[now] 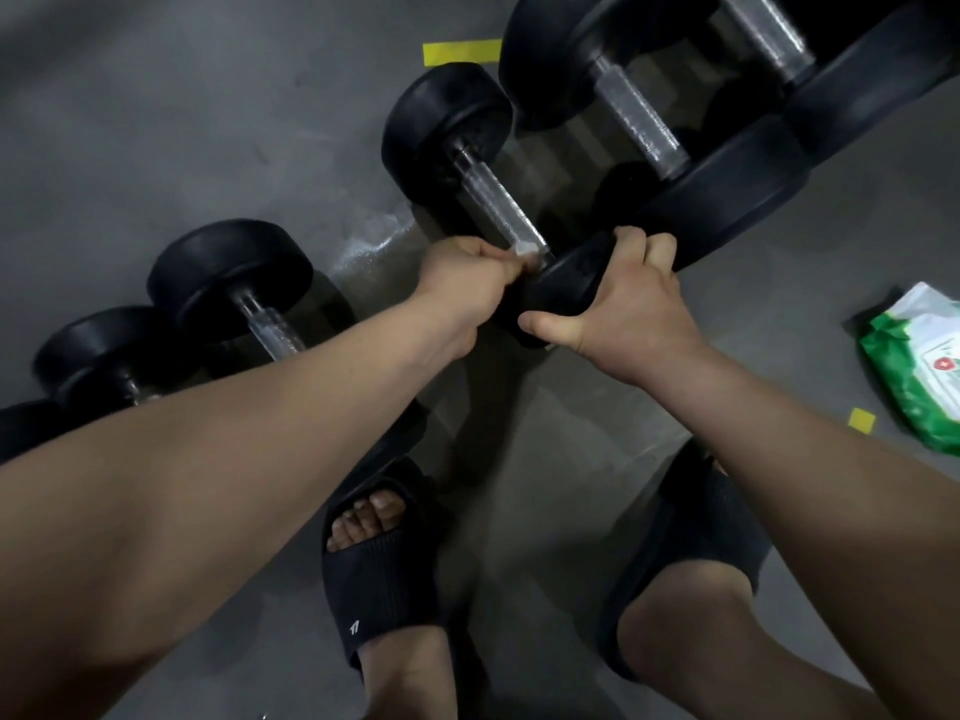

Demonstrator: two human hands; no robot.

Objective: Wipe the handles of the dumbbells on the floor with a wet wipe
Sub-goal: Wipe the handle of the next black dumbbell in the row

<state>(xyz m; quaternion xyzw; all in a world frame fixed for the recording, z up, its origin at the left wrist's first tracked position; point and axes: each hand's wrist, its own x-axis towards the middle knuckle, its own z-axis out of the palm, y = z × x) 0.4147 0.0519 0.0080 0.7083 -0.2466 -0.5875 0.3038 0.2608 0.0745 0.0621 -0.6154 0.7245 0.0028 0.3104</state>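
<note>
While you work along the row, log the items as follows.

Item one: dumbbell (447, 122), mid-row on the grey floor (156, 122), with black round heads and a knurled metal handle (493, 200) between them. Handling, by judgement: heavy, rigid and apt to roll on those round heads. The knurling should give a cloth some bite. Hold point: the near head (566, 283), where your right hand (623, 309) is clamped, fingers over its top edge and thumb on its near face.

Item two: wet wipe (524, 250), a small white wad, soft and limp (little of it shows). Your left hand (462, 275) pinches it against the near end of the handle, just beside the near head. Most of the handle lies bare beyond it.

Item three: wipe pack (919, 366), a green-and-white soft pouch lying on the floor to your right, well apart from both hands. You cannot tell whether its flap is open or what remains inside.

Item four: smaller dumbbells (234, 272) to your left and larger dumbbells (639, 116) to your right, all lying on the floor.
</note>
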